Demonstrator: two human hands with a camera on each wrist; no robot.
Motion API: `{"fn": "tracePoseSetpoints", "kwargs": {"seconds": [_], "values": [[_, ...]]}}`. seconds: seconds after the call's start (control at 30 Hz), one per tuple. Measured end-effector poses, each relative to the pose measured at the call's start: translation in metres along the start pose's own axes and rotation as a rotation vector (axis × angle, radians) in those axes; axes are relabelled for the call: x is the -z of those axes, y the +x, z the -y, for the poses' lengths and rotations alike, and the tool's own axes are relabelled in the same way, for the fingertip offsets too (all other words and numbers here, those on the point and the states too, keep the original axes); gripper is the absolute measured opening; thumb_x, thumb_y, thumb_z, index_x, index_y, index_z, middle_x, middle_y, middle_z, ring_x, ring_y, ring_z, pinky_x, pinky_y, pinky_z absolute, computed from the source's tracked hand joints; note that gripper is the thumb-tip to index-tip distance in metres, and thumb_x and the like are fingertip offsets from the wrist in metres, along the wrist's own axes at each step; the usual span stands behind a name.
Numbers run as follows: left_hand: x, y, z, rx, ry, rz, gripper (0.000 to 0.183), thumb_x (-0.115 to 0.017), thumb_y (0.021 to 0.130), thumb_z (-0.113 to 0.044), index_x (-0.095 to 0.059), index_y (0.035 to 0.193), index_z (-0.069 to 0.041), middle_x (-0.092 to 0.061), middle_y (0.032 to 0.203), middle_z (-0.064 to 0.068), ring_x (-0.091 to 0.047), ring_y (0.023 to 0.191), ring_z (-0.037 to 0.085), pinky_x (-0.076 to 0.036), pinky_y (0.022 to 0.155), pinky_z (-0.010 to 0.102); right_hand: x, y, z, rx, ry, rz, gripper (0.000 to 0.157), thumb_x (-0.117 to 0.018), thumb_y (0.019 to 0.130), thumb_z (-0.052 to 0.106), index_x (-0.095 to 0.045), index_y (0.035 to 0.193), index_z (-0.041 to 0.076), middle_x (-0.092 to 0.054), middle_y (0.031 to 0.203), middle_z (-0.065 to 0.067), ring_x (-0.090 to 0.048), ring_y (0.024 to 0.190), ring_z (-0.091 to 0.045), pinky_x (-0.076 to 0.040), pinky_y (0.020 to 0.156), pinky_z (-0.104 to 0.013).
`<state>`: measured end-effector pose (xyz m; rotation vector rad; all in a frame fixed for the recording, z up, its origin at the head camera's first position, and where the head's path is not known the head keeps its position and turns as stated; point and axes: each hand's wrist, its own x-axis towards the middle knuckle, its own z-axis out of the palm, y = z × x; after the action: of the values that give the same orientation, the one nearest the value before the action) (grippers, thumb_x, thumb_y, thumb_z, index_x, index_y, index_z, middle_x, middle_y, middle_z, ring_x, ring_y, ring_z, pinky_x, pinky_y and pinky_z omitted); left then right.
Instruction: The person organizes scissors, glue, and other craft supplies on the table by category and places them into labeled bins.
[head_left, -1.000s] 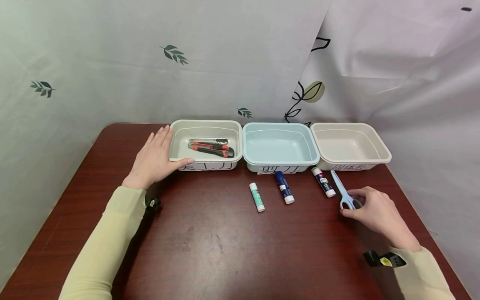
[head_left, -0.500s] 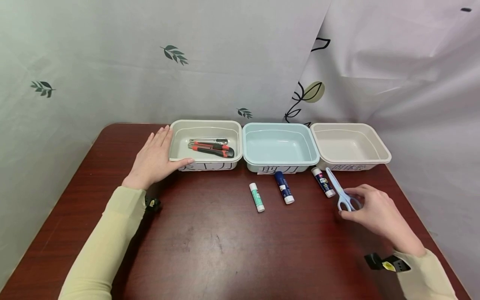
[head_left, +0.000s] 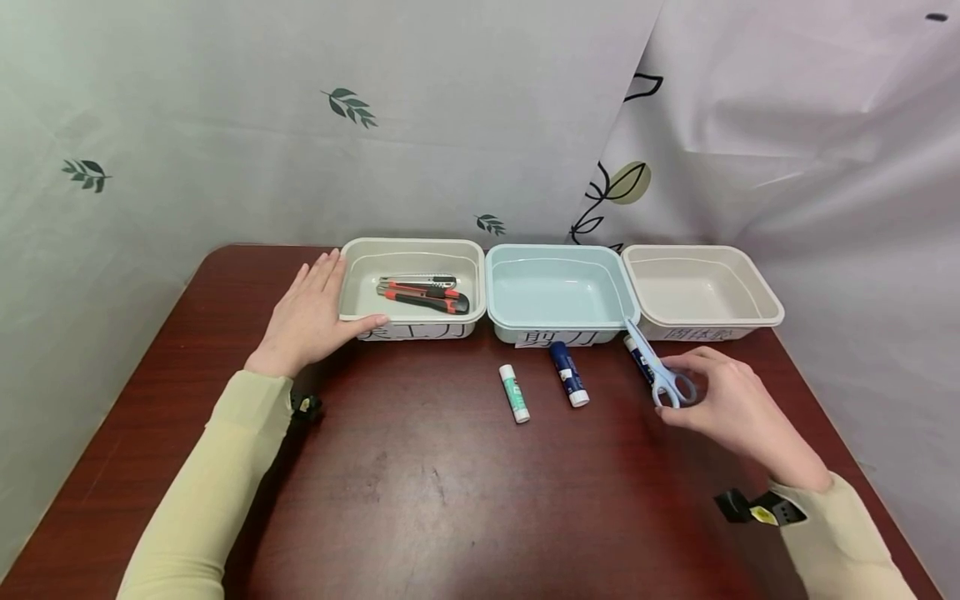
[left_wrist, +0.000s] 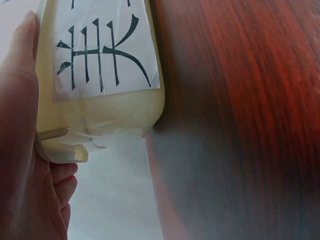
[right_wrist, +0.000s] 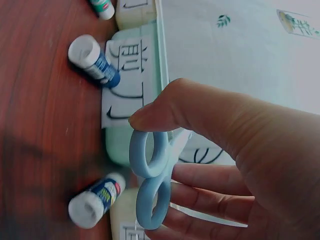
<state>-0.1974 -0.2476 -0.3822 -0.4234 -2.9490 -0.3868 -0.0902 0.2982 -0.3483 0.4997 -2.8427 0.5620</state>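
My right hand (head_left: 723,400) pinches light blue scissors (head_left: 652,371) by the finger loops, thumb on one loop and fingers behind. In the right wrist view the scissors (right_wrist: 152,170) hang above the table, loops towards the camera. Their blades point away, the tip overlapping the right front corner of the blue bin (head_left: 562,324). Below them lies a dark glue stick (head_left: 637,360), partly covered in the head view. My left hand (head_left: 307,321) rests with straight fingers along the left side of the left grey bin (head_left: 412,244), its thumb over the front rim. Several utility knives (head_left: 427,300) lie inside that bin.
A beige bin (head_left: 705,322) stands at the right end of the row. A blue glue stick (head_left: 569,375) and a green one (head_left: 514,394) lie in front of the blue bin on the dark red table (head_left: 450,500). Behind hangs a patterned curtain (head_left: 450,125).
My right hand has lifted the scissors and moved them left and forward, from beside the dark glue stick to over it. My left hand has stayed on the grey bin.
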Motion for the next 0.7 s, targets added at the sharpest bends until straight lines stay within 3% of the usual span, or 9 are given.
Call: {"fn": "tracePoseSetpoints", "kwargs": {"seconds": [0.27, 0.47, 0.7], "values": [[-0.001, 0.0, 0.0, 0.001, 0.005, 0.001, 0.121, -0.056, 0.086, -0.08, -0.014, 0.16, 0.005, -0.016, 0.165, 0.024, -0.012, 0.153, 0.035, -0.002, 0.125, 0.044, -0.003, 0.023, 0.006, 0.073, 0.034, -0.017, 0.053, -0.089, 0.065, 0.015, -0.075, 0.116, 0.011, -0.062, 0.093, 0.002, -0.054, 0.073, -0.017, -0.041, 0.062, -0.031], [0.0, 0.0, -0.001, 0.002, 0.002, -0.001, 0.12, -0.057, 0.086, -0.079, -0.014, 0.16, 0.005, -0.016, 0.166, 0.024, -0.012, 0.153, 0.035, -0.002, 0.125, 0.044, -0.005, 0.045, 0.005, 0.115, 0.095, 0.001, 0.055, -0.091, 0.066, 0.011, -0.073, 0.118, 0.006, -0.065, 0.101, -0.001, -0.065, 0.077, -0.017, -0.05, 0.064, -0.027], [0.001, 0.0, -0.001, 0.0, 0.001, -0.001, 0.12, -0.057, 0.086, -0.079, -0.014, 0.16, 0.005, -0.016, 0.166, 0.023, -0.012, 0.153, 0.035, -0.001, 0.125, 0.043, 0.005, 0.076, 0.008, 0.147, 0.166, -0.001, 0.056, -0.091, 0.068, 0.006, -0.071, 0.12, 0.001, -0.066, 0.109, -0.008, -0.067, 0.093, -0.025, -0.059, 0.076, -0.045]]}}
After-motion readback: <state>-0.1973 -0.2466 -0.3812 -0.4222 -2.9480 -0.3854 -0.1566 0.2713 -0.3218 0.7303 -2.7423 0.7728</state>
